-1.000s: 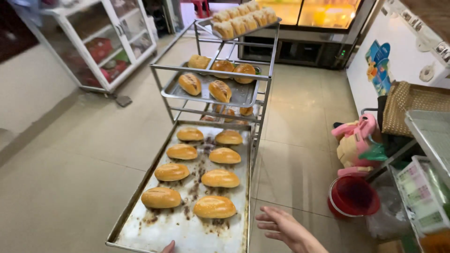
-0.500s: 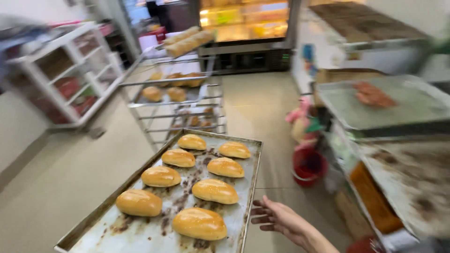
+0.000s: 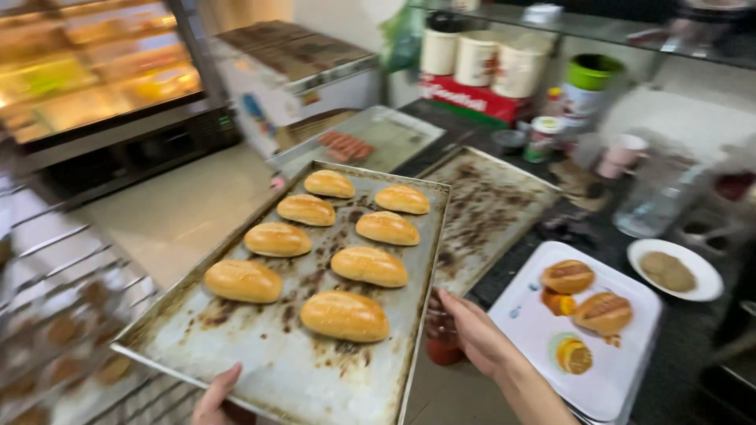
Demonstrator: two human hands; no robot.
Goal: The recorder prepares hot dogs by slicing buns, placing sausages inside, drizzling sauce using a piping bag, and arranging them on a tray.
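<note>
Metal baking tray (image 3: 315,370) of golden rolls (image 3: 345,315), held level over the floor beside the dark surface (image 3: 669,354).
My left hand (image 3: 216,397) grips its near edge, fingers beneath; my right hand (image 3: 476,334) steadies the side rim, fingers loosely curled. Stiff but wide; loose rolls could slide, so I'd hold opposite rims.

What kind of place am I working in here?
Most likely a bakery or sandwich shop kitchen: a big baking tray of bread rolls, a lit display case, and a wire rack holding more rolls.
</note>
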